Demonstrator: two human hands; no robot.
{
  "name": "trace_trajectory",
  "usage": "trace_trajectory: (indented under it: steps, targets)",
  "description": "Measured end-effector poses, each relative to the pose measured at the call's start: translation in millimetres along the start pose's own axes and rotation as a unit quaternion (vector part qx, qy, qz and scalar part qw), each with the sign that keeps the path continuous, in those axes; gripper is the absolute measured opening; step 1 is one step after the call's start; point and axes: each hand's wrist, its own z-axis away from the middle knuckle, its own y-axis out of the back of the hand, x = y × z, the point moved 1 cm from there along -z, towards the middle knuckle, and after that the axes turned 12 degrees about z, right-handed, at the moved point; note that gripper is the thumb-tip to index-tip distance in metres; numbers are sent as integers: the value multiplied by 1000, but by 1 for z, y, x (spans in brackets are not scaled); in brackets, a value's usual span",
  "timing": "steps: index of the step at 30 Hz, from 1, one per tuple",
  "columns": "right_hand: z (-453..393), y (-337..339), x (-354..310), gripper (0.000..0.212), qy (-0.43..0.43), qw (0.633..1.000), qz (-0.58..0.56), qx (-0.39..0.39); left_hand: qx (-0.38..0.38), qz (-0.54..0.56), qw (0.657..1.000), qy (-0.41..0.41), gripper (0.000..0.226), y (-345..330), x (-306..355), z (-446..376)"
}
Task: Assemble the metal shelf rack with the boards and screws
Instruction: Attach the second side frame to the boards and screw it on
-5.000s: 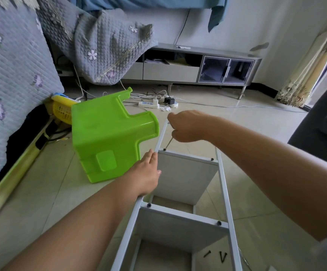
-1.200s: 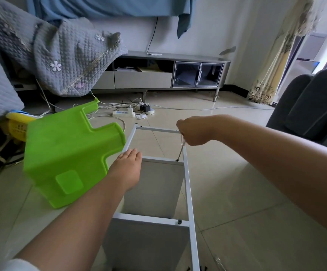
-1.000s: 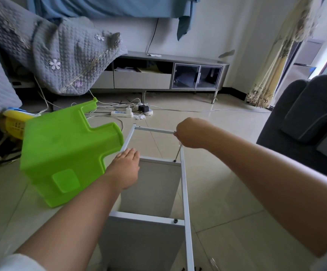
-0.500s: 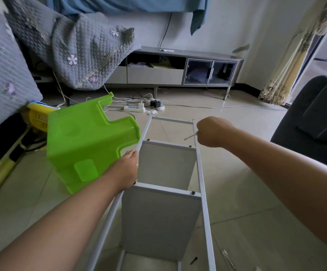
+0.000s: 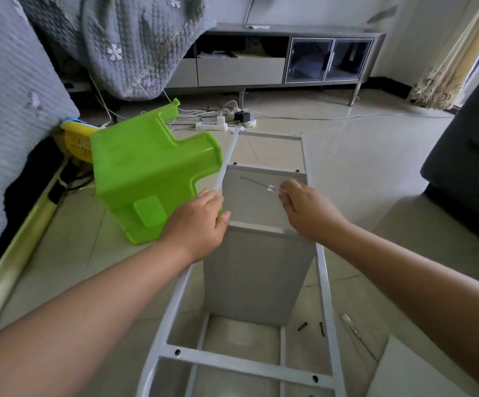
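Observation:
The white metal rack frame (image 5: 326,285) lies on its side on the tiled floor, running away from me. Two grey boards are fixed between its rails, a far board (image 5: 256,196) and a near board (image 5: 256,270). My left hand (image 5: 201,222) grips the left rail beside the near board's top edge. My right hand (image 5: 307,209) holds a screwdriver (image 5: 256,183) with a clear handle, its shaft pointing left and away over the far board. Two black screws (image 5: 311,328) lie on the floor by the right rail.
A green plastic stool (image 5: 149,173) lies tipped against the rack's left rail. A second clear-handled tool (image 5: 357,335) and a white board (image 5: 415,373) lie at lower right. A dark sofa (image 5: 473,161) stands right, a quilt-covered bed left, a TV cabinet and power strip behind.
My right hand lifted the screwdriver off the far right screw hole and drew back toward the near board. My left hand slid back along the left rail and now grips it.

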Motion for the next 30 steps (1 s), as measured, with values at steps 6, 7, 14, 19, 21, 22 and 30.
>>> trace_trajectory:
  steps: [6, 7, 14, 19, 21, 22, 30]
  targets:
    - [14, -1, 11, 29, -54, 990, -99, 79, -89, 9, 996, 19, 55, 1, -5, 38]
    - [20, 2, 14, 31, -73, 987, -110, 94, -84, -7, 996, 11, 64, 2, -4, 38]
    - [84, 25, 30, 29, -165, 978, -91, 89, -50, -48, 996, -49, 44, -4, 11, 26]
    - [126, 50, 17, 24, -184, 978, -51, 79, -97, -71, 992, -34, 47, -10, 2, 26]
    - [137, 58, 10, 22, -190, 978, -42, 79, -109, -82, 990, -45, 48, -8, 2, 26]
    - [141, 62, 7, 21, -189, 978, -38, 83, -112, -85, 989, -48, 48, -7, 2, 26]
    - [123, 92, -8, 16, -170, 977, -39, 126, -58, 41, 997, -1, 48, -1, 0, 31]
